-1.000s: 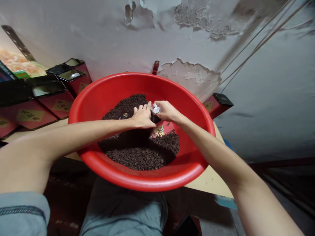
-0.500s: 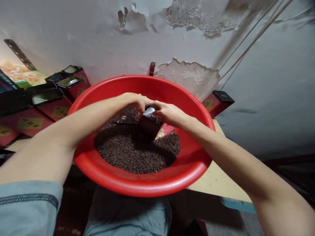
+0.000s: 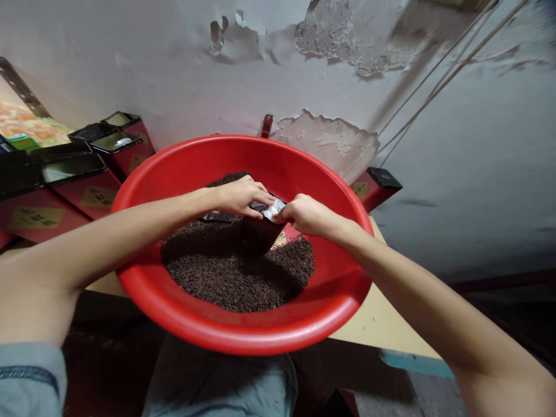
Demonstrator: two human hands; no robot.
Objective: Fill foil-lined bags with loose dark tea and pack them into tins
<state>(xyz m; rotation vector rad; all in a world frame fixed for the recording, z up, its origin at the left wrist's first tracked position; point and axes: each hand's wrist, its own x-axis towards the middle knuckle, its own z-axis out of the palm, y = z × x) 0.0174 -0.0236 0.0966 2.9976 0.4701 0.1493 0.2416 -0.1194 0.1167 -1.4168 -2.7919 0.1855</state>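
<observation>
A wide red basin (image 3: 243, 341) holds dark, loose grains (image 3: 234, 278). In it stands a box (image 3: 260, 234) with dark sides and a red, yellow-labelled face, slightly tilted. Silvery plastic lining (image 3: 274, 208) shows at its open top. My left hand (image 3: 245, 196) lies over the box's left rim, fingers stretched toward the lining. At the right rim, my right hand (image 3: 306, 213) is closed, its fingertips pinching the edge of the lining. A dark lid (image 3: 217, 216) lies on the grains left of the box, partly under my left forearm.
Several red and black boxes with yellow labels (image 3: 73, 179) stand left of the basin. Another red box (image 3: 379, 186) is behind it on the right. A pale tabletop (image 3: 373, 318) lies beneath. A peeling wall (image 3: 174, 75) rises behind, with cords at the upper right.
My hands have moved apart, uncovering more of the silvery lining. My left hand's fingers have spread out flatter, and my right hand has closed at the right side. The view has shifted slightly.
</observation>
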